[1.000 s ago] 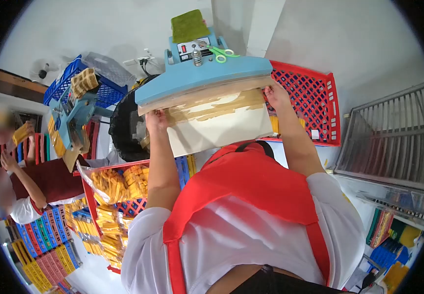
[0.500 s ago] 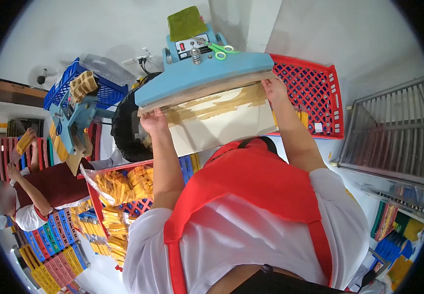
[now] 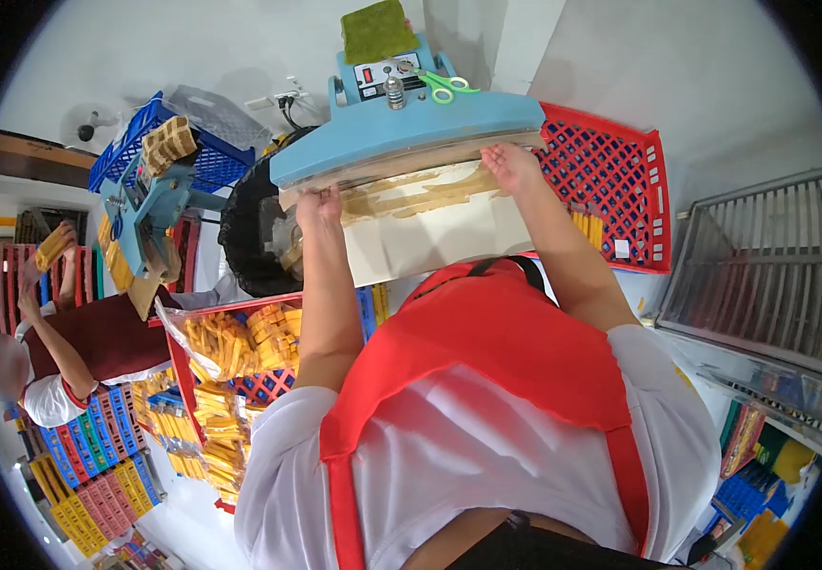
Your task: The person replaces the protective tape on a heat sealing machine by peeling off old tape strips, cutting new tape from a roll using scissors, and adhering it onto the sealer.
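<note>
A blue sealing machine [image 3: 411,133] stands in front of me, with green-handled scissors [image 3: 441,87] and a green cloth [image 3: 377,32] on top. Its cream work surface [image 3: 439,233] carries strips of brown tape [image 3: 411,198]. My left hand [image 3: 320,209] is at the left end of the machine's front edge, its fingers closed. My right hand [image 3: 509,167] has its fingers pressed together at the edge, toward the right end. What either hand pinches is too small to make out.
A red crate [image 3: 658,199] stands right of the machine, a black-lined bin [image 3: 249,228] left. Yellow packets [image 3: 240,342] fill another red crate at lower left. Farther left, a co-worker [image 3: 97,342] holds a yellow packet beside a second machine [image 3: 150,214]. A metal rack [image 3: 763,256] stands right.
My right hand has moved left along the machine's edge, away from its right end. My left hand remains near the left end. The co-worker's raised packet has shifted.
</note>
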{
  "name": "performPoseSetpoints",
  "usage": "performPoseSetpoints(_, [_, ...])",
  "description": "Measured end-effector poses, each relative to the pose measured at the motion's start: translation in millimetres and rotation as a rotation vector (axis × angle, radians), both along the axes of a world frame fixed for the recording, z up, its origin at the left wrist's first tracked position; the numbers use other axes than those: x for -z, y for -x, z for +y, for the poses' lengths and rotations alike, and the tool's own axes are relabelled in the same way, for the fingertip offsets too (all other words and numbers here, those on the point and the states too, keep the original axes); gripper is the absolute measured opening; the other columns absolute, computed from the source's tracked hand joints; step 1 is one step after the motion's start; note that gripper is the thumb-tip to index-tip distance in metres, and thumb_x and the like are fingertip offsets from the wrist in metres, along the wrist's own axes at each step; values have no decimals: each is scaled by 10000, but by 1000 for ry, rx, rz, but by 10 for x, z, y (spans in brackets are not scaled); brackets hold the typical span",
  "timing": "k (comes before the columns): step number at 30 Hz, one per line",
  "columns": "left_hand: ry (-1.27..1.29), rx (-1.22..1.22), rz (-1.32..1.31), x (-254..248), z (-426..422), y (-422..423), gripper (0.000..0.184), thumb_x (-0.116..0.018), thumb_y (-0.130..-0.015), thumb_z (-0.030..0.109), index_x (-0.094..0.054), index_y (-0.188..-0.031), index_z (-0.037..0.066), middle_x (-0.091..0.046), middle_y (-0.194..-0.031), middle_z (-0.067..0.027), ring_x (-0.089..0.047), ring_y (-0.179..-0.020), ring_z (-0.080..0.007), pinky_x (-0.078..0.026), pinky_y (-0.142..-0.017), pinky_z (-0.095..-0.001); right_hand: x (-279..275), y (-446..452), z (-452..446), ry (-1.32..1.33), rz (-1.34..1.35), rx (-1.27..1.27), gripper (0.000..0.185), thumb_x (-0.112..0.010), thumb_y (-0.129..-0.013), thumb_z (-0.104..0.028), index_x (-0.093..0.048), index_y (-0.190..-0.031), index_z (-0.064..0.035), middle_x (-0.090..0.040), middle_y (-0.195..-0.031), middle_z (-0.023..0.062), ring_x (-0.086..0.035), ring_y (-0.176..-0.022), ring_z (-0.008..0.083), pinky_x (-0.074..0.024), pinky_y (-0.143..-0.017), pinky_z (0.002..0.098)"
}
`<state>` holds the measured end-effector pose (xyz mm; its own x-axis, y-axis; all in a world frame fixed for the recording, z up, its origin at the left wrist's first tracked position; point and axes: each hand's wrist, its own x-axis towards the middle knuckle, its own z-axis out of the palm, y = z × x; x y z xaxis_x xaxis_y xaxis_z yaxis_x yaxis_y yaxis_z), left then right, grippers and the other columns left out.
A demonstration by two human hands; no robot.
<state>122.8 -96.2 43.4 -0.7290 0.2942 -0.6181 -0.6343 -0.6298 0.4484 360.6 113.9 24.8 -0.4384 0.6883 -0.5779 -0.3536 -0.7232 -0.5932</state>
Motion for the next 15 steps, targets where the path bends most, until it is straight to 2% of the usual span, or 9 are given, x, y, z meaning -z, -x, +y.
performPoseSetpoints(3, [-60,-61,-36,-21,26,0,313,-202,-900,215,-391,-1105,72,-426,-1137,-96,-444,-1006,-262,-385,-868,-430,27,18,38,10,11,17,96,-414,-782,-22,-431,-868,18,-487,-842,125,-515,-782,238,-455,-726,326])
performPoseSetpoints(5, [-13,-65,1,18,28,15,281,-238,-895,189,-429,-1038,40,-487,-1052,-99,-499,-925,-258,-428,-815,-400,56,27,58,-5,-1,12,96,-404,-795,-28,-435,-862,33,-486,-849,127,-512,-791,238,-457,-731,323])
performPoseSetpoints(7, [-19,-49,30,223,-9,94,257,-265,-890,176,-444,-996,25,-506,-1002,-101,-513,-881,-248,-445,-781,-382,96,31,45,-18,-11,6,104,-394,-808,-33,-439,-857,48,-485,-857,129,-509,-801,238,-459,-737,320])
performPoseSetpoints(10, [-31,-12,71,240,12,22,220,-315,-878,157,-464,-922,1,-527,-891,-96,-525,-789,-226,-469,-717,-346,165,54,31,-49,-9,21,101,-404,-803,-33,-448,-849,45,-490,-846,128,-509,-802,234,-460,-733,317])
performPoseSetpoints(12, [-35,4,80,237,111,-144,208,-338,-873,152,-471,-888,-8,-528,-829,-89,-524,-741,-214,-475,-687,-328,213,88,25,16,8,-37,101,-396,-771,7,-444,-860,6,-503,-857,116,-519,-799,234,-456,-720,322])
performPoseSetpoints(14, [70,226,21,358,235,-295,142,-380,-858,137,-433,-876,7,-479,-830,-107,-486,-753,-209,-450,-738,-318,155,118,-107,-22,16,-87,109,-391,-768,12,-448,-860,13,-507,-851,123,-523,-793,237,-461,-712,327])
performPoseSetpoints(15, [70,228,23,315,295,-409,142,-380,-858,137,-433,-876,7,-479,-830,-107,-486,-753,-209,-450,-738,-318,117,143,-171,-59,24,-136,117,-386,-764,16,-453,-860,21,-510,-844,129,-527,-786,240,-465,-705,331])
